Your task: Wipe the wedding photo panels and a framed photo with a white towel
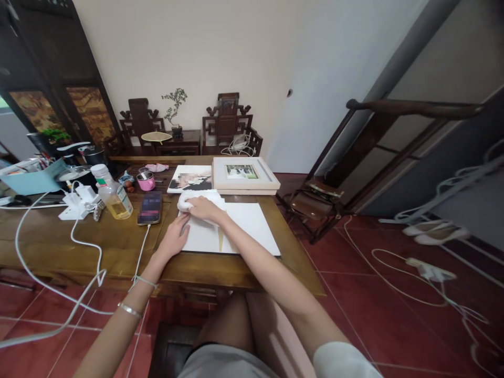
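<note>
A large flat white board (252, 226) lies on the wooden table in front of me. My right hand (203, 208) is closed on a crumpled white cloth (205, 196) and presses it on the board's far left part. It could also be a wad of paper towel. My left hand (175, 236) rests on the left edge of the board, fingers stretched toward the cloth. A narrow yellowish strip (221, 240) shows on the board beside my right forearm. Just beyond, a framed picture (244, 173) lies beside a photo panel (191, 178).
On the table (118, 252) left of my hands are a phone (150, 209) on a cable, a bottle of yellow liquid (113, 194), a pink cup (146, 180), a power strip (81, 202) and a blue box (35, 176). A wooden chair (318, 202) stands right.
</note>
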`<state>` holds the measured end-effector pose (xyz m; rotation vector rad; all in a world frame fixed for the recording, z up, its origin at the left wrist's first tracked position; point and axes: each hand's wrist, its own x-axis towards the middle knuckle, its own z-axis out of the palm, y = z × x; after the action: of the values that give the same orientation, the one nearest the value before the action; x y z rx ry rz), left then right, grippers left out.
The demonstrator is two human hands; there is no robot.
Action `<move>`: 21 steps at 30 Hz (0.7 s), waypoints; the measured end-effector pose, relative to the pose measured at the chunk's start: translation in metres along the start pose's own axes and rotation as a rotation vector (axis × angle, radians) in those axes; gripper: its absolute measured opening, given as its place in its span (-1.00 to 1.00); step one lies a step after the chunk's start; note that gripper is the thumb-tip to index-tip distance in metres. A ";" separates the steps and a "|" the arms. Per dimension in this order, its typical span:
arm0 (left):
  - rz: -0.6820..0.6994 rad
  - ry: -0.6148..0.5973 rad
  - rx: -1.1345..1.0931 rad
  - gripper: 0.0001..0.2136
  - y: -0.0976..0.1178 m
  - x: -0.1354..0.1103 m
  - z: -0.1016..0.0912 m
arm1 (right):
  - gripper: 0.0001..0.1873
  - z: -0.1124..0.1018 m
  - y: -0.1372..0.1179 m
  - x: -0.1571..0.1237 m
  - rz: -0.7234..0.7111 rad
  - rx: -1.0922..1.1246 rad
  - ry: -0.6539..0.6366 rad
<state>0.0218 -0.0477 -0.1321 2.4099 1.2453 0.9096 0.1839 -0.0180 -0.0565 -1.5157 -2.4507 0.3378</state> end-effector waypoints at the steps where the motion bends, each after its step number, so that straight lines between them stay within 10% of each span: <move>1: -0.002 0.000 -0.001 -0.61 0.000 0.000 0.001 | -0.54 -0.004 0.009 -0.006 0.021 0.003 0.006; 9: 0.001 0.023 -0.033 -0.62 -0.003 -0.001 0.005 | -0.57 -0.017 0.094 -0.112 0.239 -0.050 0.103; 16: -0.003 0.004 0.003 -0.60 0.001 -0.001 0.003 | -0.60 -0.004 0.037 -0.220 0.022 -0.034 0.002; 21: 0.009 0.008 0.014 -0.60 0.000 0.000 0.003 | -0.60 -0.011 0.042 -0.217 0.025 0.013 -0.021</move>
<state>0.0234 -0.0470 -0.1341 2.4273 1.2484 0.9166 0.3170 -0.1935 -0.0773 -1.5465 -2.4424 0.3751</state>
